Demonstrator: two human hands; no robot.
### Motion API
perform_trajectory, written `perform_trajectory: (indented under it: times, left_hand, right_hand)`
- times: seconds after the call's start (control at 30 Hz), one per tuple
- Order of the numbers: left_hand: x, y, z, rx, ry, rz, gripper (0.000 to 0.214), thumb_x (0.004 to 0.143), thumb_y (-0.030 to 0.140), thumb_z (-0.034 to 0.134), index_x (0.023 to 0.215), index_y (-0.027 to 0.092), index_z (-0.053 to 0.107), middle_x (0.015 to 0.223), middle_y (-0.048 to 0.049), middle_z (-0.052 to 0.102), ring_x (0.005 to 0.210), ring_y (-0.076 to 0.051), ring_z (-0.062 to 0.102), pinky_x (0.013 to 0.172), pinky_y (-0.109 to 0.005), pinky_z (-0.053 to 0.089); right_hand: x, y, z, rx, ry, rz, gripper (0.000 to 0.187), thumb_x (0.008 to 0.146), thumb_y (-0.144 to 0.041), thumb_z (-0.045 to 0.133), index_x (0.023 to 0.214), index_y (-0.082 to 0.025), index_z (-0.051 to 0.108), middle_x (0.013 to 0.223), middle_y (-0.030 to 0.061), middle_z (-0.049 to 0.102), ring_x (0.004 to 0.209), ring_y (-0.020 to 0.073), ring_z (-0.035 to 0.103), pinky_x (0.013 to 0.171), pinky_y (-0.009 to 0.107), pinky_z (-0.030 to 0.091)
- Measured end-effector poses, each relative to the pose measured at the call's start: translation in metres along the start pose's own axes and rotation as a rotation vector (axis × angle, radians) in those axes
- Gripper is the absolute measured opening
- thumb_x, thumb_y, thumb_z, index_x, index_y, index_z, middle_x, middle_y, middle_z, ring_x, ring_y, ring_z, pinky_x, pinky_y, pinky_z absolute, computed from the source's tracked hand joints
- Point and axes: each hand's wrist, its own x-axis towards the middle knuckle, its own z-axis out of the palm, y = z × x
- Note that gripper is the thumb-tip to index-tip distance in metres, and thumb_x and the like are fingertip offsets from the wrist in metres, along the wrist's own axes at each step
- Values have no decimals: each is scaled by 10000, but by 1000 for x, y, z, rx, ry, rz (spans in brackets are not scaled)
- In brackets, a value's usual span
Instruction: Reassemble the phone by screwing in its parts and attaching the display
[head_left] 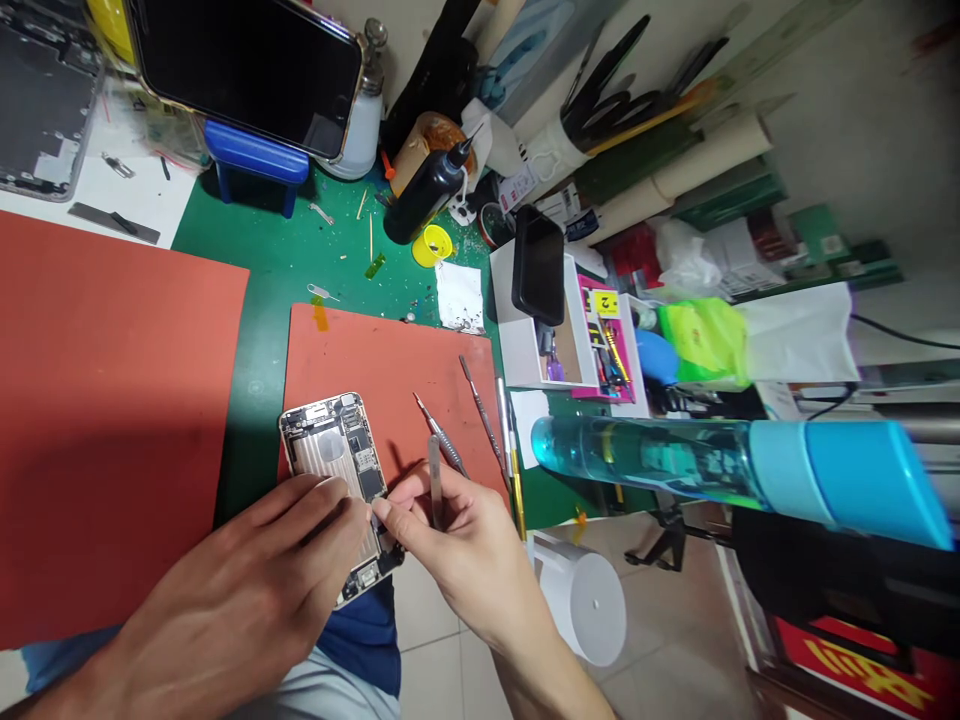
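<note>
The left hand (225, 590) curls closed over the edge of an opened smartphone housing (334, 440), holding it. The right hand (461, 540) pinches a flat metal pry tool (435, 480) upright beside it.

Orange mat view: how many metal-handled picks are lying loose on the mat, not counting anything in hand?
2. One metal-handled pick lies just above the right hand; the other metal-handled pick lies further right, near the edge of the orange mat. Others could be hidden under the hands.

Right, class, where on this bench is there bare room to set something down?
The big red mat, left of the phone, is free; so is the small mat above the tools. Crowded: around the black bottle and white box.
</note>
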Motion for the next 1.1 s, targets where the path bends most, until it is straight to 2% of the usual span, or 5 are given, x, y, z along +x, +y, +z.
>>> perform_trajectory:
  times: [0.23,0.37,0.57,0.77,1.1]
  left_hand:
    - [-5,0,0,11,34,-8,413,1026,30,473,1360,79,711,1338,-88,734,1354,-282,575,1384,-395,152]
    - [-4,0,1,25,29,-15,416,1041,41,453,1366,92,708,1365,-89,726,1372,-279,570,1363,-398,200]
    - [0,1,-2,47,5,-14,413,1026,45,475,1354,117,716,1228,-88,749,1293,-272,616,1283,-419,376]
    - [-2,1,-2,24,-2,-9,430,997,34,521,1379,100,707,1261,-96,740,1315,-284,603,1324,-417,332]
    - [-10,1,1,5,45,-31,401,1039,43,497,1375,120,701,1402,-110,730,1387,-267,618,1305,-419,409]
  right_hand:
    - [2,2,-4,54,-56,11,345,760,-490,876,761,-191,705,607,-60,475,594,116,388,575,278,316]
    - [2,5,-5,46,-49,4,327,762,-479,865,772,-186,721,631,-54,490,597,116,397,577,284,318]
    - [3,1,-3,43,-38,3,284,737,-435,867,751,-194,717,677,-31,546,617,126,445,589,284,361]
    - [3,-3,-2,30,-46,26,282,750,-440,835,728,-214,669,653,-35,538,614,133,444,599,294,368]
    - [0,0,-5,48,-69,6,310,788,-465,866,786,-205,697,677,-30,573,639,130,465,607,283,399]
